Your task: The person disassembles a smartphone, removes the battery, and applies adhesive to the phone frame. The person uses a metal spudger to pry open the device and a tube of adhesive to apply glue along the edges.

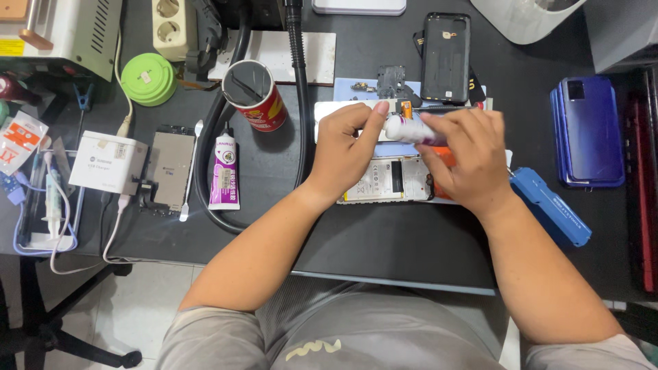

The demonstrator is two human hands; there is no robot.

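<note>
My left hand (349, 144) and my right hand (466, 154) meet over an opened phone (387, 179) lying on the black desk (384, 240). Both hold a small white and purple tube (411, 130) lying sideways. The left thumb and forefinger pinch its capped left end. My right hand wraps the tube's body. The phone's battery and inner parts show below my hands. Its detached black back cover (445, 56) lies further back.
A purple-and-white glue tube (225, 171), a red can with tweezers (255, 94), a loose phone screen (170, 168), a white charger box (108, 162), a green round lid (149, 79), a blue tool (550, 205) and a blue phone case (588, 130) surround the work spot.
</note>
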